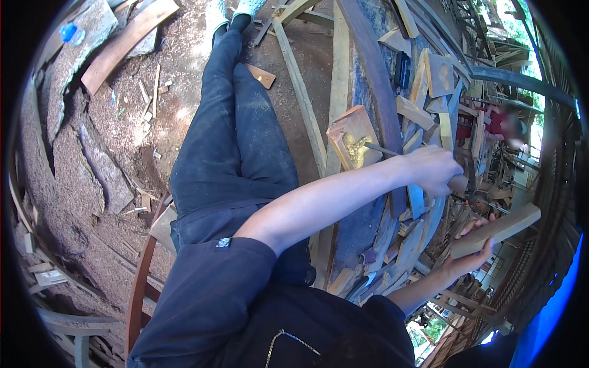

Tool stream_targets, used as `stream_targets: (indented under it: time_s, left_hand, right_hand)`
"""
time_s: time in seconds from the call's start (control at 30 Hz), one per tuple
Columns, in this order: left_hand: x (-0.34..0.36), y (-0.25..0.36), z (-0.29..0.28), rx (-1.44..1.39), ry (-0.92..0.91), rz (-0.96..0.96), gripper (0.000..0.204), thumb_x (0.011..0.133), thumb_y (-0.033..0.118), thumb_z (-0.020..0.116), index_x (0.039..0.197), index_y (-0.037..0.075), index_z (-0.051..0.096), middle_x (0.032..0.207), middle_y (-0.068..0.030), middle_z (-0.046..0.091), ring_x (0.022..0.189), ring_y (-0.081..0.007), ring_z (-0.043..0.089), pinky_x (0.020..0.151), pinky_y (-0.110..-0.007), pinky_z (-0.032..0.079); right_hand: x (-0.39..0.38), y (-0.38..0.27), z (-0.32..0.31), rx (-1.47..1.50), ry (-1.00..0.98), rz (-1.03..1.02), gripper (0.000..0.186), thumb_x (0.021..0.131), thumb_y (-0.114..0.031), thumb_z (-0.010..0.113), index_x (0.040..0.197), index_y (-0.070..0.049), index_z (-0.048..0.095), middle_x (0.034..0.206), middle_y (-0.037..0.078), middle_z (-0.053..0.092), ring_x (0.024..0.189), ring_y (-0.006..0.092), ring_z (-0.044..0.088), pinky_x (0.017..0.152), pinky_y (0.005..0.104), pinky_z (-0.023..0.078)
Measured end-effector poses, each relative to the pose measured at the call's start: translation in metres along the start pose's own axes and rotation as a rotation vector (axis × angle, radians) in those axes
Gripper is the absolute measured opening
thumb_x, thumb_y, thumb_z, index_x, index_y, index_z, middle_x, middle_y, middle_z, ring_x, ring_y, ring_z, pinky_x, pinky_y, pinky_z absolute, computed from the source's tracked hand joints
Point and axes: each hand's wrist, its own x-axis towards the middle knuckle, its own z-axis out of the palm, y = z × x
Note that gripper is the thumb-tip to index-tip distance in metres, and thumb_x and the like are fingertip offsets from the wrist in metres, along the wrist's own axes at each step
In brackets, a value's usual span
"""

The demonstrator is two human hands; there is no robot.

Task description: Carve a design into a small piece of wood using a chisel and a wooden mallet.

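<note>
My left hand (432,170) is closed around the handle of a chisel (383,150), and the handle's butt shows past the fist. The chisel's thin metal blade points left, its tip at the pale yellow, roughly cut face of a small reddish-brown wooden block (348,127). That block lies on the timber bench (362,211). Farther right, my right hand (471,250) grips a thick, flat wooden bar (500,230), held up and apart from the chisel handle.
Wood offcuts (415,113) crowd the bench, with a dark blue object (402,69) among them. A person in red (500,124) is in the background. Planks (126,46) and a blue-capped bottle (72,34) lie at far left. A curved wooden frame (142,276) stands beside my hip.
</note>
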Motion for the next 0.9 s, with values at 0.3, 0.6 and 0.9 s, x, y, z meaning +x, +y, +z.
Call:
stream_targets:
  time_s: [0.3,0.6,0.9]
  left_hand:
    - [-0.023,0.024,0.002,-0.01,-0.019,0.158,0.03,0.074,0.031,0.079,0.096,0.011,0.075,0.071,-0.0147,0.07,0.074,-0.0384,0.072,0.066,-0.05,0.056]
    - [-0.074,0.024,-0.011,-0.071,0.034,0.256,0.031,0.068,0.017,0.08,0.096,0.012,0.069,0.085,-0.0052,0.07,0.082,-0.0307,0.071,0.063,-0.044,0.053]
    - [-0.095,0.048,-0.021,-0.137,-0.004,0.342,0.035,0.064,0.009,0.077,0.098,0.004,0.068,0.089,-0.009,0.061,0.085,-0.032,0.063,0.073,-0.044,0.051]
  right_hand:
    - [-0.031,0.022,-0.004,0.332,-0.13,0.132,0.072,0.098,-0.042,0.055,0.151,0.004,0.039,0.125,0.019,0.053,0.095,0.0212,0.06,0.067,0.0339,0.051]
    - [-0.086,0.133,0.052,0.349,-0.116,0.417,0.05,0.108,-0.043,0.055,0.144,-0.01,0.045,0.11,0.007,0.06,0.091,0.018,0.064,0.072,0.0336,0.052]
    - [-0.111,0.185,0.115,0.885,-0.068,0.228,0.042,0.111,-0.036,0.051,0.144,-0.01,0.044,0.123,0.008,0.058,0.107,0.017,0.063,0.087,0.0313,0.052]
